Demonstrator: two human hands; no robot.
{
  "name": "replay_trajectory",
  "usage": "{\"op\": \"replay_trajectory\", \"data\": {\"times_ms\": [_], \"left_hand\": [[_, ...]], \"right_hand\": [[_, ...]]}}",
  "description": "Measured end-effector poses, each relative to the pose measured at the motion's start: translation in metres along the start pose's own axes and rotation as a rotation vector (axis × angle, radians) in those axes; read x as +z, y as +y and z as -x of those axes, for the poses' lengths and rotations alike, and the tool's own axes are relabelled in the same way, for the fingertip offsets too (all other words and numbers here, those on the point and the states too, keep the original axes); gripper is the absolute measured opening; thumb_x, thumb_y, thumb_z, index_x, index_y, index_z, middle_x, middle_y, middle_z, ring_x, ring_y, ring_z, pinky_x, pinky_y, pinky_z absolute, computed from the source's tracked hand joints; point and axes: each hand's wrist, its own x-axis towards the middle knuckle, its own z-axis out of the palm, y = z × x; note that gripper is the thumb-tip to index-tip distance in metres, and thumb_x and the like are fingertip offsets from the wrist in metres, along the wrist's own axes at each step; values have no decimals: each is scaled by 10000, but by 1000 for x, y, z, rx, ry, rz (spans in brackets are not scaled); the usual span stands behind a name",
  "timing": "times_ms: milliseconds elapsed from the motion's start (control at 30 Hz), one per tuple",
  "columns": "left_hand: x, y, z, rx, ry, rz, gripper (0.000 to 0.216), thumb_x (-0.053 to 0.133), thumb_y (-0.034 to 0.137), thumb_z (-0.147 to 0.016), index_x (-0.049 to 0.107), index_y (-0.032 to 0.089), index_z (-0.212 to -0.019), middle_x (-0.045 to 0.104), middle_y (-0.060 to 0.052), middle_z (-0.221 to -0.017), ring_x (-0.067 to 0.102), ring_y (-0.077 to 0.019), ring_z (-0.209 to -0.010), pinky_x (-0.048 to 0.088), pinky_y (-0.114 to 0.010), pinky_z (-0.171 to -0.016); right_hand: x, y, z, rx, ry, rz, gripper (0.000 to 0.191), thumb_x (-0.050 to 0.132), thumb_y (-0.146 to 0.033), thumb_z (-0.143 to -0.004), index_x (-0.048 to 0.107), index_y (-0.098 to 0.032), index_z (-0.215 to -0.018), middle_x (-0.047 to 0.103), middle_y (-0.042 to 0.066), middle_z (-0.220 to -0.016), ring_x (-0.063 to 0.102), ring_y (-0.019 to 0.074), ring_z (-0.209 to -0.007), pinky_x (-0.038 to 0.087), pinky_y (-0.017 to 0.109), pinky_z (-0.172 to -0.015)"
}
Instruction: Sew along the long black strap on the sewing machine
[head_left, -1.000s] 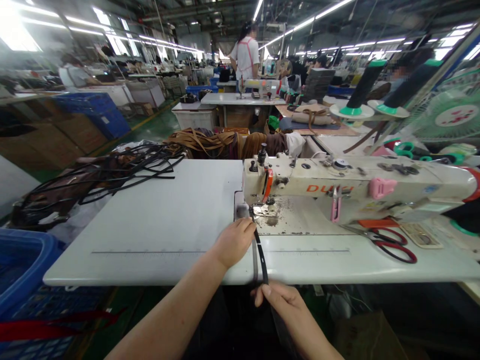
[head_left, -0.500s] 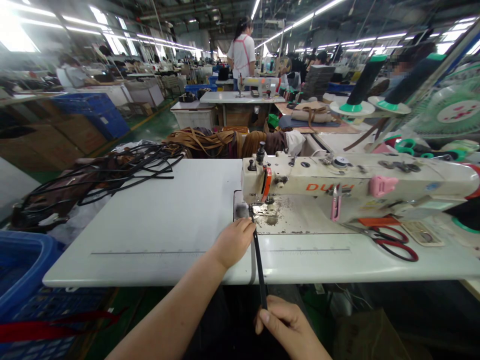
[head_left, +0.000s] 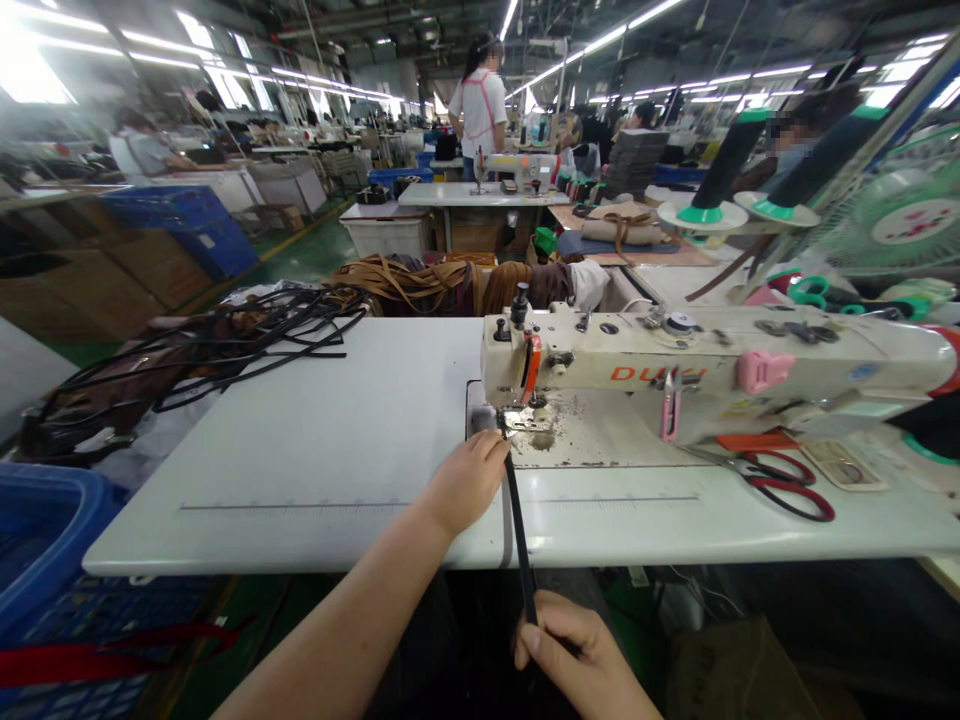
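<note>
A narrow black strap [head_left: 519,520] runs from the needle area of a white sewing machine [head_left: 600,350] toward me, over the front edge of the table. My left hand [head_left: 472,480] lies by the needle plate, its fingers closed on the strap just in front of the presser foot. Below the table edge, my right hand [head_left: 562,645] pinches the same strap between thumb and fingers and holds it taut. The strap's far end under the foot is hidden by my left fingers and the machine head.
Red-handled scissors [head_left: 787,485] lie right of the machine bed. Black straps [head_left: 277,340] are heaped at the table's left back. A blue basket [head_left: 52,530] stands at the left. Thread cones [head_left: 727,170] and a fan [head_left: 900,220] are at the right. A person [head_left: 480,105] stands farther back.
Both hands keep their hold on the strap with almost no movement. A small mark on the strap beside my left fingers no longer shows. The view has shifted very slightly.
</note>
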Motion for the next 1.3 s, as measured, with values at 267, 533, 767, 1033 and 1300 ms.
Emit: {"op": "replay_trajectory", "data": {"times_ms": [267,533,767,1033,1300], "left_hand": [[-3,-1,2,74,4,-49,129,524,123,-1016,637,148,-1072,688,-145,-1186,688,-263,-1137,576,-425,-1083],[-4,0,1,56,-29,-25,143,515,113,-1017,629,163,-1088,676,-127,-1186,673,-253,-1147,569,-426,-1090],[-5,0,1,32,-39,-15,125,533,121,-1007,622,182,-1070,673,-121,-1198,681,-250,-1125,579,-423,-1062],[0,-1,2,30,-33,-29,151,502,133,-1023,619,183,-1102,676,-123,-1201,676,-253,-1165,559,-433,-1094],[-1,-1,2,38,-40,-30,186,475,120,-1024,628,176,-1115,682,-129,-1196,679,-255,-1161,575,-442,-1078]], "right_hand": [[1,0,-4,-44,86,15,407,640,-549,-973,687,-208,-757,666,49,-838,655,212,-828,502,300,-790],[1,5,-4,89,136,-113,463,611,-641,-973,787,-225,-1074,778,84,-925,675,230,-849,523,337,-818],[1,-2,-2,101,85,-105,515,610,-664,-968,784,-197,-840,722,54,-756,590,180,-706,453,297,-687],[-1,-9,0,54,55,-78,537,577,-638,-999,760,-193,-762,701,48,-732,595,179,-707,464,300,-721],[-1,-9,-2,42,57,-56,544,569,-636,-1003,752,-195,-743,699,47,-736,616,189,-727,469,304,-739]]}}
